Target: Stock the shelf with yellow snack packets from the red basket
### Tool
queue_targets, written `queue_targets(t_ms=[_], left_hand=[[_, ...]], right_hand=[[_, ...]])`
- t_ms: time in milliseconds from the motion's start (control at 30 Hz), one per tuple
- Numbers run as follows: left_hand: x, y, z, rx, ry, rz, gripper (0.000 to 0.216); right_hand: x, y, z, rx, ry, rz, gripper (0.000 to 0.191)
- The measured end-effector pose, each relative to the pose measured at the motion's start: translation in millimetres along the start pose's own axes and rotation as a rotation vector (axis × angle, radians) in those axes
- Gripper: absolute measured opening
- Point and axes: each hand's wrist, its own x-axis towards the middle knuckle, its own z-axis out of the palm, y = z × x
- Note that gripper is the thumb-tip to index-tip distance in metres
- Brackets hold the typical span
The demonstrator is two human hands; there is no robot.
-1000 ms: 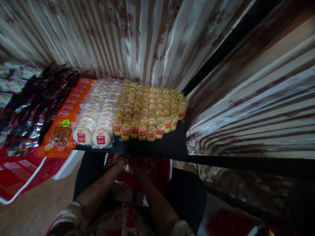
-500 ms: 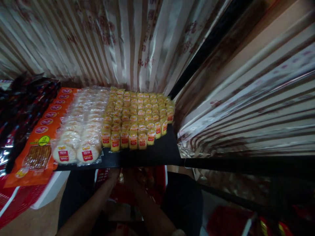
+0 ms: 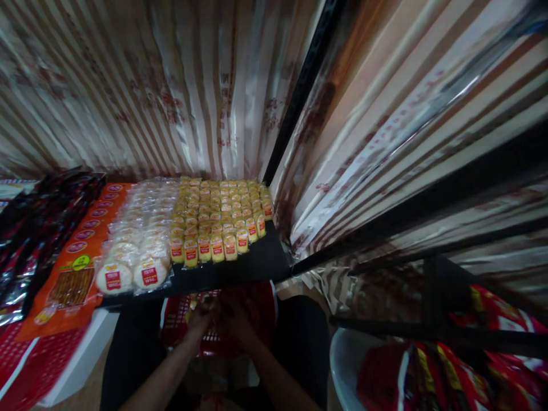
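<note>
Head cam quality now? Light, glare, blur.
Head view: dim, left hand and right hand dark in the red basket, finger detail lost; head view: glints on black packets and striped curtain; head view: soft, small print on yellow packs unreadable.

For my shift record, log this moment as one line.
left hand: at red basket, grip unclear | right hand: same basket, grip unclear | black shelf: yellow packs in rows

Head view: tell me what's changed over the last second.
The left hand and right hand have drawn back from the shelf toward the body, at the red basket; any grip is unclear. The view swung right, showing more red packets. The yellow snacks kept their rows.
</note>
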Motion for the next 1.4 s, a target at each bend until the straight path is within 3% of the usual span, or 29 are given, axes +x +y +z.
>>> queue_targets(t_ms=[200, 367, 467, 567, 633, 733, 867, 1000, 1167, 1400], left_hand=[[-29, 24, 7, -0.034, -0.114, 0.172, 0.029], [-52, 50, 8, 0.036, -0.227, 0.271, 0.030], [-65, 69, 6, 0.047, -0.342, 0.369, 0.032], [-75, 94, 4, 0.086, -0.379, 0.490, 0.037], [-78, 113, 2, 0.097, -0.356, 0.592, 0.039], [-75, 141, 3, 0.101, -0.219, 0.694, 0.043], [-66, 182, 13, 0.083, -0.062, 0.826, 0.043], [-58, 224, 32, 0.190, 0.008, 0.953, 0.040], [-49, 268, 65, 0.354, 0.072, 1.039, 0.049], [-34, 293, 104, 0.613, 0.098, 1.099, 0.043]], right_hand=[[-7, -12, -36, 0.240, -0.100, 0.077, 0.024], [-11, -25, -69, 0.259, -0.137, 0.053, 0.021], [-11, -38, -85, 0.257, -0.116, 0.011, 0.022], [-5, -46, -95, 0.233, -0.025, -0.042, 0.025], [4, -49, -98, 0.222, 0.095, -0.080, 0.028], [24, -52, -103, 0.203, 0.286, -0.145, 0.032], [63, -55, -108, 0.090, 0.424, -0.224, 0.037], [95, -59, -108, 0.031, 0.491, -0.210, 0.047], [103, -71, -109, 0.086, 0.609, -0.207, 0.050], [109, -64, -115, 0.066, 0.607, -0.219, 0.049]])
